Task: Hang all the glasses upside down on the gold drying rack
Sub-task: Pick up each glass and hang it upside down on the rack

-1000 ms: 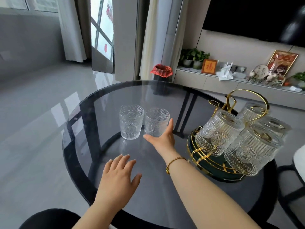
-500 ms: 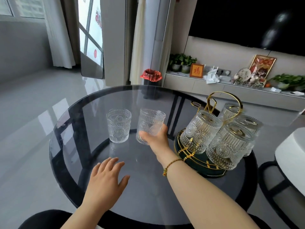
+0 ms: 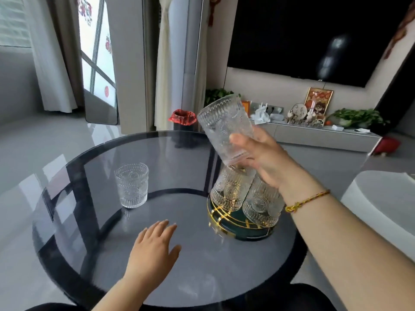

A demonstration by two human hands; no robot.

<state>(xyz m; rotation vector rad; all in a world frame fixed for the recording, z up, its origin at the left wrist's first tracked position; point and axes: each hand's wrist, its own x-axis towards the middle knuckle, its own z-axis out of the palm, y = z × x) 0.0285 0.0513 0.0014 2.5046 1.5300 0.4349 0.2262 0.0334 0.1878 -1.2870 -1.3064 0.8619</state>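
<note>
My right hand (image 3: 265, 160) grips an embossed clear glass (image 3: 224, 126) by its lower part and holds it in the air, mouth up and tilted left, right above the gold drying rack (image 3: 226, 223). The rack stands on a dark green round base at the table's right side, with several glasses (image 3: 231, 191) hanging upside down on it; my hand hides its top handle. A second loose glass (image 3: 132, 184) stands upright on the table at the left. My left hand (image 3: 155, 250) lies flat and open on the table near its front edge.
The round dark glass table (image 3: 190, 277) has a black rim. A white seat (image 3: 381, 198) sits close at the right. Behind are a bin with a red bag (image 3: 182, 121), a low shelf with plants and ornaments (image 3: 314, 122), and a wall television (image 3: 314, 37).
My right hand closed on the right-hand glass, lifted it off the table and carried it right, to above the rack. My left hand stayed flat on the table.
</note>
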